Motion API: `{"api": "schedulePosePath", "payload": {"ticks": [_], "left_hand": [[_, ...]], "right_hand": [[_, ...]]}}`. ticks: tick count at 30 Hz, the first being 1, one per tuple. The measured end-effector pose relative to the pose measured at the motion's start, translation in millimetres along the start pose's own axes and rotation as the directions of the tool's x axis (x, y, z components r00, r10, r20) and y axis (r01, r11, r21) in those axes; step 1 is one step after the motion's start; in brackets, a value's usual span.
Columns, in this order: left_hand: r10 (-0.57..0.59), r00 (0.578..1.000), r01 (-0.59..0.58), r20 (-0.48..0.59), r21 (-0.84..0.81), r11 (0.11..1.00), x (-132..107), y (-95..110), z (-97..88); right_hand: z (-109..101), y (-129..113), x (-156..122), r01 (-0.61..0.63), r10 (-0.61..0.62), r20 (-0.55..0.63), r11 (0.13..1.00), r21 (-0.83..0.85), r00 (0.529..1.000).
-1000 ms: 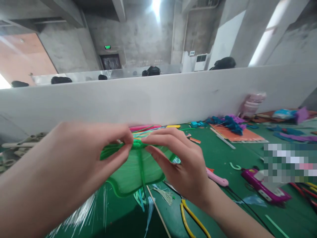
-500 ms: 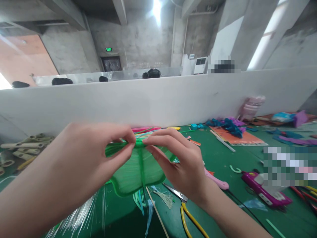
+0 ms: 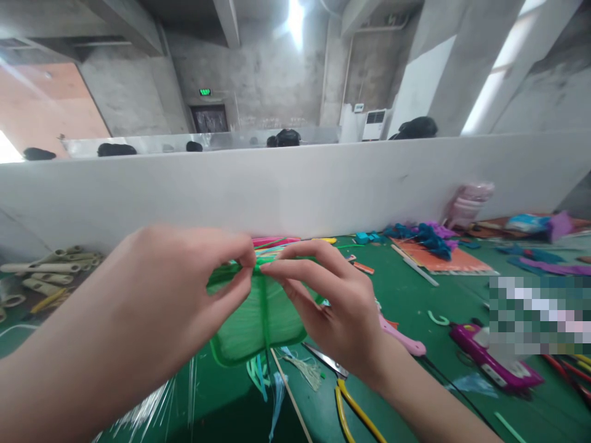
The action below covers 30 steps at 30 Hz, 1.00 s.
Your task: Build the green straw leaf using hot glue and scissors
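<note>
A translucent green fabric piece [image 3: 240,329] with a thick darker green rim and a central rib hangs in front of me, above the table. My left hand [image 3: 184,289] pinches its top edge between thumb and index finger, just left of the rib. Right beside that grip, my right hand [image 3: 339,301] has its fingertips closed on the same edge. The two sets of fingertips almost meet. Part of the fabric is hidden behind both hands.
On the green table [image 3: 397,394] lie scissors with yellow handles [image 3: 355,409], a thin stick [image 3: 292,394], blue and pale tassels [image 3: 278,397] and a purple glue gun [image 3: 494,357]. Bamboo pieces [image 3: 50,271] are heaped at left. A white partition [image 3: 295,191] stands behind.
Both hands stay at the top edge of the green fabric piece. My right fingertips have shifted slightly left, closer to the left ones, and the left hand has moved slightly right.
</note>
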<state>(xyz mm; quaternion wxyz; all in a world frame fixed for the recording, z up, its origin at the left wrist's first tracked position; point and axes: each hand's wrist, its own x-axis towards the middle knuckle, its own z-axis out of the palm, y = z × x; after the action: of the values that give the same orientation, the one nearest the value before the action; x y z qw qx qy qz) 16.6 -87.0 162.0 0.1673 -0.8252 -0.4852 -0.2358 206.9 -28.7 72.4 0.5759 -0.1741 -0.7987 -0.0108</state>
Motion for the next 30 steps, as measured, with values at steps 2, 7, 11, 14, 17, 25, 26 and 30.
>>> {"api": "schedulePosePath", "payload": {"ticks": [2, 7, 11, 14, 17, 25, 26, 30], "left_hand": [[0.0, 1.0, 0.0, -0.006, -0.014, 1.0, 0.9, 0.2, 0.7], [-0.001, 0.999, -0.001, -0.038, -0.053, 0.999, 0.4, -3.3, 2.5], [-0.071, 0.997, 0.071, 0.01, -0.123, 0.99, -2.3, -9.3, 1.1], [-0.082, 0.995, 0.09, 0.054, -0.155, 0.984, -2.9, -11.9, 0.2], [-0.09, 0.993, 0.1, 0.07, -0.16, 0.982, 0.0, -11.4, 1.4], [0.074, 0.99, -0.063, 0.12, -0.093, 0.994, 19.8, -19.8, -2.5], [0.1, 0.987, -0.091, 0.127, -0.077, 0.993, 22.0, -22.1, -2.7], [0.113, 0.984, -0.111, 0.141, -0.023, 0.994, 26.2, -24.5, -0.2]], "right_hand": [[0.3, 0.4, -0.3, 0.008, -0.008, -0.004, 1.0, -0.015, 1.0], [1.1, 0.6, 0.5, 0.011, -0.011, -0.009, 0.999, -0.05, 1.0], [1.7, 1.3, 2.6, 0.001, 0.0, 0.012, 0.998, -0.055, 1.0], [2.5, 1.7, 3.7, -0.003, 0.004, 0.012, 0.999, -0.045, 1.0], [3.5, 1.8, 3.9, -0.005, 0.006, 0.01, 0.999, -0.039, 1.0], [4.0, 1.5, 3.0, -0.026, 0.026, 0.011, 0.999, -0.019, 1.0], [3.9, 1.6, 3.0, -0.028, 0.028, 0.01, 0.999, -0.022, 1.0], [3.8, 2.7, 3.1, -0.036, 0.037, 0.007, 0.999, -0.038, 0.999]]}}
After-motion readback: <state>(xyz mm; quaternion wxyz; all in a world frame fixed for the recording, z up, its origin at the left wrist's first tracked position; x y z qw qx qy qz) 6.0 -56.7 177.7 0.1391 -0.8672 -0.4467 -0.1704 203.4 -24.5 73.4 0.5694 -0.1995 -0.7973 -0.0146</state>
